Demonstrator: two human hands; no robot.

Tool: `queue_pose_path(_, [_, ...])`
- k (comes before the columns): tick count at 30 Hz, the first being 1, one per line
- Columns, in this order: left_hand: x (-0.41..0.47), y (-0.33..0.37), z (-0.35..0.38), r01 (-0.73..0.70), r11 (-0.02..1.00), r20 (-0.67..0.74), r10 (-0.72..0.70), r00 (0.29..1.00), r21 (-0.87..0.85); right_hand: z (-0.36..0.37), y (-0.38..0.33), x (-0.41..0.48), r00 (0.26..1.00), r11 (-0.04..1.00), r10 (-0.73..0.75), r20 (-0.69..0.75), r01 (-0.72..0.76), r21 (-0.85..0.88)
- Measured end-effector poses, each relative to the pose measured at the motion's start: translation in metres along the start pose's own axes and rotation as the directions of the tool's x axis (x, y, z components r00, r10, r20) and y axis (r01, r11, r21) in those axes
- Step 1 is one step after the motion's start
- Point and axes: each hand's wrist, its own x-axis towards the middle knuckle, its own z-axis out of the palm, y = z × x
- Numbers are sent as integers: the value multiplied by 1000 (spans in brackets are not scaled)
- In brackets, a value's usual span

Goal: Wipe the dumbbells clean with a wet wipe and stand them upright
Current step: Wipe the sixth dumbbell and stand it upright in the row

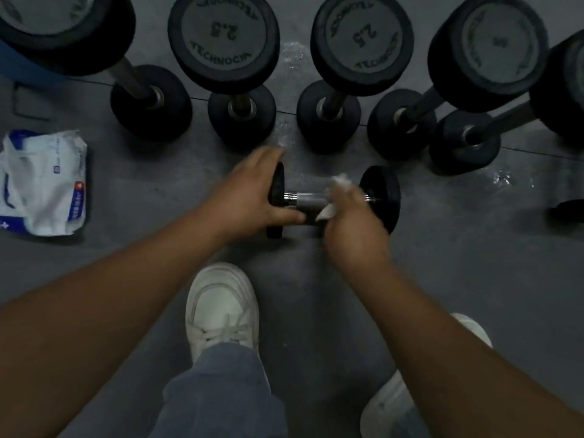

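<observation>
1. Grey matte floor [474, 263], damp streaks near row of upright black round-headed dumbbells [361, 42].
2. Small black chrome-handled dumbbell [382, 197] lies sideways before them.
3. Left hand [249, 194] grips its end; right hand [354, 222] curls white wet wipe [343, 181] round handle.

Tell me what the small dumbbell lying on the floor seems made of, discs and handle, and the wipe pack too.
Small black lying dumbbell: end discs matte and dull, probably rubber-coated. Its handle: silvery, bright glints near the discs, likely chromed steel. White-and-blue wipe pack: crinkled, slightly shiny, seemingly soft plastic film.
</observation>
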Motion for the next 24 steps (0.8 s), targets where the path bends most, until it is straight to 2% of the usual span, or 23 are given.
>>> queue_pose_path(1, [4, -1, -2, -15, 1000, -93, 13, 996, -20, -3, 2, 8, 997, 997, 73, -37, -72, 32])
queue_pose_path(2, [6, -2, -2, -52, 999, -159, 52, 986, 3, -2, -2, 11, 996, 996, 77, -49, -75, 42])
queue_pose_path(3, [8, -3, 1, -97, 994, -173, 103, 980, 42, 0, -11, 11, 1000, 1000, 4, -27, -3, 24])
queue_pose_path(5, [11, -6, 6, -136, 986, -72, 143, 987, 91, 2, -21, 13, 983, 982, -180, 46, 182, -43])
queue_pose_path(6, [14, -8, 5, -144, 982, -8, 146, 989, 119, -1, -20, 18, 980, 980, -189, 57, 192, -52])
queue_pose_path(9, [24, -12, -1, -156, 965, 28, 153, 988, 211, -8, -8, 36, 998, 999, 42, -36, -42, -1])
queue_pose_path(10, [24, -11, -1, -157, 965, 21, 156, 988, 210, -4, -14, 36, 997, 998, 54, -53, -53, 19])
queue_pose_path(13, [12, -7, 7, -153, 982, -48, 159, 986, 108, 6, -33, 26, 989, 989, -144, 30, 144, -19])
queue_pose_path(14, [4, -8, 10, -166, 983, -80, 173, 982, 77, 5, -29, 27, 988, 988, -152, 42, 153, -29])
queue_pose_path(17, [-14, -10, 9, -190, 980, -138, 196, 971, 56, 0, 1, 25, 997, 997, 74, -37, -74, 2])
queue_pose_path(18, [-20, -8, 10, -183, 981, -132, 189, 973, 61, 4, 2, 13, 996, 997, 76, -42, -75, 10])
queue_pose_path(19, [-21, -8, 10, -164, 985, -116, 170, 979, 62, 9, -1, 3, 1000, 1000, 7, -19, -7, 0])
queue_pose_path(21, [-29, -7, 15, -97, 995, -8, 97, 995, 39, 18, -5, -20, 989, 990, -138, 57, 139, -25])
queue_pose_path(22, [-34, -7, 19, -68, 998, 58, 67, 996, 18, 19, 0, -26, 987, 988, -150, 51, 151, -12])
queue_pose_path(24, [-50, -7, 26, -49, 999, 126, 51, 991, -18, 17, 19, -33, 999, 998, -5, -48, 8, 64])
